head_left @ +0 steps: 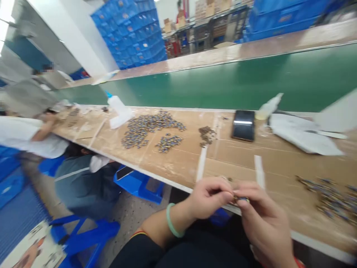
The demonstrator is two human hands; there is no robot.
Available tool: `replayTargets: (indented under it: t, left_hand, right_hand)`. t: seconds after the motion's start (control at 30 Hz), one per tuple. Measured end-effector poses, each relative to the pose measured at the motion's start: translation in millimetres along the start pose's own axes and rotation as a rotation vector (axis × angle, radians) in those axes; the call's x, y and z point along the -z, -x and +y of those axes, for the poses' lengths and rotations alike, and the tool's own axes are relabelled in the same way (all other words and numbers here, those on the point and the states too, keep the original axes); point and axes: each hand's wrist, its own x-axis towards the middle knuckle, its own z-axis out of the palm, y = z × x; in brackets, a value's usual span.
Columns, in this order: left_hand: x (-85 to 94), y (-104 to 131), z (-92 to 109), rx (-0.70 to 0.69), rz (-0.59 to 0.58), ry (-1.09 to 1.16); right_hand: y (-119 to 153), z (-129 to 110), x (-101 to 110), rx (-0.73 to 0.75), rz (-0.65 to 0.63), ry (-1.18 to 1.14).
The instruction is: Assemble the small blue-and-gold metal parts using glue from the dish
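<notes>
Onlooker's entry, standing at the bench (167, 167). Top is brown cardboard, its seams crossed by white tape (202, 163); a green belt (209, 80) runs along its far edge.

Hands: both at the near edge, in front of the torso. Right hand (264, 216): thumb and fingers pinching a small part (243, 199), gold-toned with a bit of blue. Left hand (212, 197): thumb and forefinger closed together at the part's left end, apparently gripping it too; whether a second piece sits between those tips I cannot tell. Fingertip hold is likely because the part is too slight for a full grasp, and two hands would steady both ends.

Stock: similar pieces in a loose heap (334, 197) toward the bench's near right corner, probably set there for easy reach of the right hand. Left of the hands, farther in from the near edge: a big pile (145, 128), with a small pile (169, 143) just beside it. Brown bits (205, 135) lie apart, between the small pile and the phone (243, 125); the separation presumably stops mixing.

Far edge: white bottle (118, 111) behind the big pile, small bottle (270, 107) right of the phone, white sheet (301, 136) beside that. Likely parked there to leave the near edge free for handwork.

A co-worker (83, 182) is at the bench farther left.
</notes>
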Motion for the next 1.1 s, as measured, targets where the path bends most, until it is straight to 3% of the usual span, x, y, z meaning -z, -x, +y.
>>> replayTargets:
  t: [0.1, 0.23, 0.33, 0.4, 0.6, 1.1]
  left_hand:
    - [26.2, -13.5, 1.0, -0.053, 0.029, -0.166]
    - [80.2, -45.9, -8.8, 0.067, 0.163, -0.597]
    - [112.3, -74.0, -20.1, 0.159, 0.208, -0.829]
    - [122.6, -91.2, -28.2, 0.182, 0.204, -0.870]
    - [122.7, -120.4, -40.8, 0.162, 0.128, -0.939]
    - [125.8, -133.2, -43.9, 0.037, -0.123, -1.103]
  right_hand:
    - [-0.2, 7.5, 22.0, 0.009, 0.101, 0.034]
    - [4.7, 22.1, 57.0, -0.049, 0.254, 0.068]
    - [12.3, 30.3, 68.6, -0.103, 0.325, 0.077]
    - [18.3, 34.3, 71.7, -0.143, 0.348, 0.078]
    - [29.5, 40.9, 77.8, -0.215, 0.362, 0.075]
    - [27.5, 42.1, 76.5, -0.227, 0.358, 0.103]
